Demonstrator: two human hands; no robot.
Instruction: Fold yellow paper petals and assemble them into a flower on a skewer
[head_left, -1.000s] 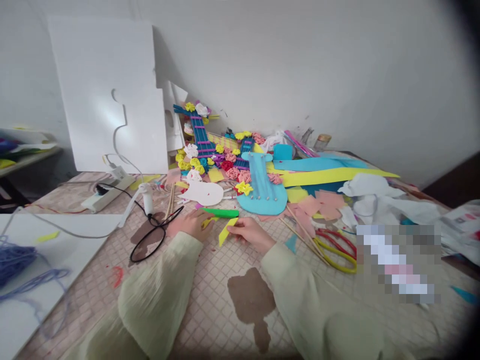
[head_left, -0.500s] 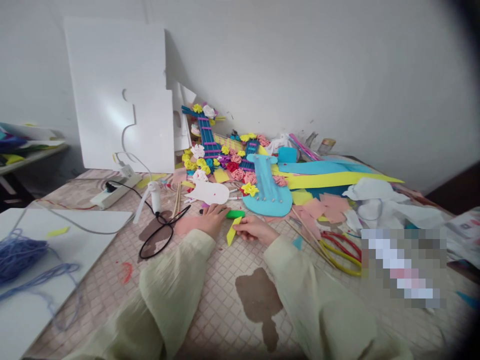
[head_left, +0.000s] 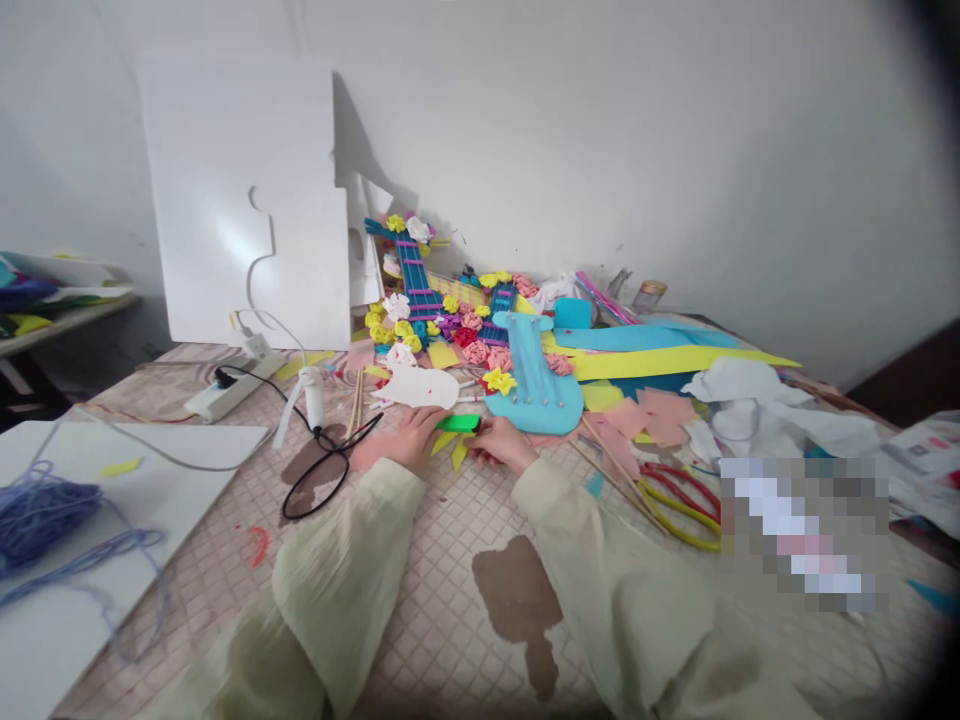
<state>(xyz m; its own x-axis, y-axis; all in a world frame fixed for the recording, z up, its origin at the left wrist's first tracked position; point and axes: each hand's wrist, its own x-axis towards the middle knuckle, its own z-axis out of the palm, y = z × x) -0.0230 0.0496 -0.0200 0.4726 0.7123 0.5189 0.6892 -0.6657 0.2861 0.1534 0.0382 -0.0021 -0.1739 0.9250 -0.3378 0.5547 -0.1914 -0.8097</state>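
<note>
Running sideways, green tool (head_left: pixel 457 424) is sitting in closed left hand (head_left: pixel 412 439), pointing at curled right hand (head_left: pixel 502 443), whose hold is unclear.

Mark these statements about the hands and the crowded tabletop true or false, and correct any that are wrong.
1. The green tool reaches across between the left hand and the right hand. True.
2. The power strip lies to the right of the light blue cutout. False: it lies to the left of it.
3. A large white board stands upright at the back left. True.
4. The yarn at the left is bright red. False: it is blue-violet.
5. A yellow paper flower sits at the left edge of the light blue cutout. True.
</note>
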